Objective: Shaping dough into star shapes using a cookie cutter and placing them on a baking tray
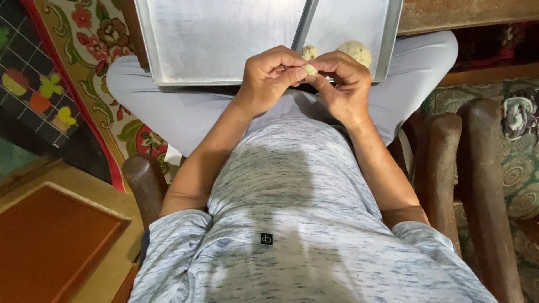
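Left hand (268, 76): fingers curled inward, thumb and fingertips pinched on a small piece of pale dough (309, 69) held between both hands, just above the near edge of the trays.

Right hand (343, 84): fingers bent, fingertips closed on the same piece of dough from the opposite side; knuckles of the two hands nearly touching.

Small piece of pale dough: mostly hidden by the fingers, only a little of its surface visible.

Second small dough piece (309, 52): just beyond the fingers, beside the seam where the two trays meet.

Larger dough lump (355, 51): rounded, rough-surfaced, resting on the right-hand metal tray (348, 22), just past the right hand.

Left-hand metal tray (213, 39): flat, grey, shallow rim, resting across the person's lap; edge against the right-hand tray.

Clothing: light grey trousers (168, 106), legs crossed under the trays; heathered grey-white shirt (292, 213).

Surroundings: floral carpet (95, 45) at left; wooden chair arms (477, 185) at right; patterned cushion (519, 163) beyond them; orange-brown panel (50, 241) lower left.
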